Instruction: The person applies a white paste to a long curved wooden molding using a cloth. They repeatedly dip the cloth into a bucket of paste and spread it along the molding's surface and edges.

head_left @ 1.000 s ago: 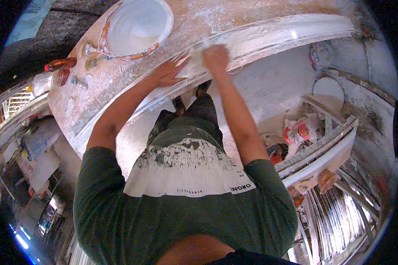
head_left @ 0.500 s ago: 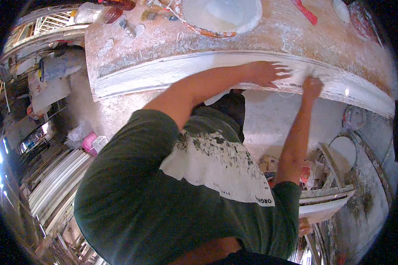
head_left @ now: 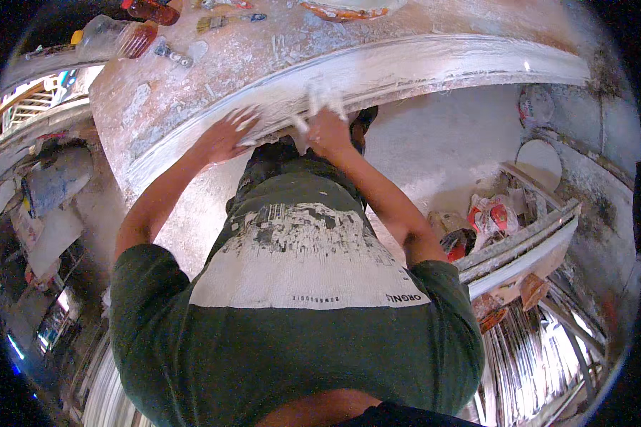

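A long white plaster-like strip (head_left: 434, 65) runs along the near edge of the bench, its surface wet-looking and streaked. Toward its left part, my left hand (head_left: 224, 136) lies open on the lower edge, fingers spread and their tips smeared by motion. To the right of it is my right hand (head_left: 327, 132), whitened and closed, over the strip's lower edge. Something pale and blurred juts from its fingers; motion hides what it is.
On the stained bench (head_left: 263, 53) lie a paintbrush (head_left: 212, 24), a clear plastic bottle (head_left: 100, 37), a red bottle (head_left: 151, 11) and a plaster-crusted basin (head_left: 349, 11). At the lower right, bags (head_left: 493, 215) sit beside a white-edged ledge (head_left: 523, 257).
Both hands have moved left along the strip, and my arms are no longer reaching to the right. The view has swung, so the basin is now mostly cut off at the top.
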The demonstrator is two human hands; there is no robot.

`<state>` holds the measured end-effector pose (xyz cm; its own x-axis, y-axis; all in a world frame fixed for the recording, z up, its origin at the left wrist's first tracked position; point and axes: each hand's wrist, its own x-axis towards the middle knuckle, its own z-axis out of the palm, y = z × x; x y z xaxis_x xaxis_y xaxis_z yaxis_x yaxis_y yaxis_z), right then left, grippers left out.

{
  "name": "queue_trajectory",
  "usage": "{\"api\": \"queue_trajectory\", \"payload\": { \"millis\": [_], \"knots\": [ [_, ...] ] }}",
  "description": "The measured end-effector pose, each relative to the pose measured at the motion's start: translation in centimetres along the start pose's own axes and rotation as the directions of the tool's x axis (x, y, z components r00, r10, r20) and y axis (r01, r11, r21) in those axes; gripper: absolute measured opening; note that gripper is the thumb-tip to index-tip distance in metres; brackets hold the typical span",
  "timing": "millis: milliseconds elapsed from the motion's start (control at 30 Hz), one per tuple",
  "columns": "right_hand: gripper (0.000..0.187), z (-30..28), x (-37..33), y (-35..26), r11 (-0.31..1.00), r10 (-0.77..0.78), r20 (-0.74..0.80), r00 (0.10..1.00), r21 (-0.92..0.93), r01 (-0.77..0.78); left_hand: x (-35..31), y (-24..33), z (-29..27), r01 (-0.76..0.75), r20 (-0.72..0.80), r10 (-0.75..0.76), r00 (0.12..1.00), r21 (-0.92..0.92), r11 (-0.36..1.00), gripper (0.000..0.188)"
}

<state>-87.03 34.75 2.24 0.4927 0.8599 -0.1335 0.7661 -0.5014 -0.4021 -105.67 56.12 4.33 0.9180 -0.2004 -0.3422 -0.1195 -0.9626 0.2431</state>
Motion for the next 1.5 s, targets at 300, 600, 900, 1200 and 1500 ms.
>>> {"api": "queue_trajectory", "payload": {
  "millis": [300,600,900,1200,1500],
  "knots": [
    [0.049,-1.1,-2.0,-4.4,0.931,0.207,0.235,0.950,0.252,-0.266,-4.9,0.2,-0.4,0.001,0.108,-0.016,0.994,0.143,0.990,0.053],
    [0.036,-0.9,3.0,19.5,0.940,0.279,-0.042,0.959,-0.191,-0.282,18.5,4.5,-2.1,-0.184,-0.234,0.237,0.943,0.227,0.956,0.050],
    [0.049,-10.4,1.0,16.6,0.881,0.464,0.098,0.880,0.050,-0.470,24.5,5.5,-2.6,0.036,-0.321,-0.024,0.947,0.033,0.999,0.051],
    [0.037,-5.3,0.0,11.0,0.972,0.195,0.077,0.978,0.115,-0.203,18.5,6.3,-4.0,-0.089,-0.037,0.099,0.994,0.199,0.976,0.053],
    [0.036,-17.4,4.8,37.4,0.942,0.326,-0.126,0.937,0.127,-0.310,42.4,10.8,-7.5,-0.123,-0.339,0.185,0.923,0.196,0.973,0.051]
  ]
}}
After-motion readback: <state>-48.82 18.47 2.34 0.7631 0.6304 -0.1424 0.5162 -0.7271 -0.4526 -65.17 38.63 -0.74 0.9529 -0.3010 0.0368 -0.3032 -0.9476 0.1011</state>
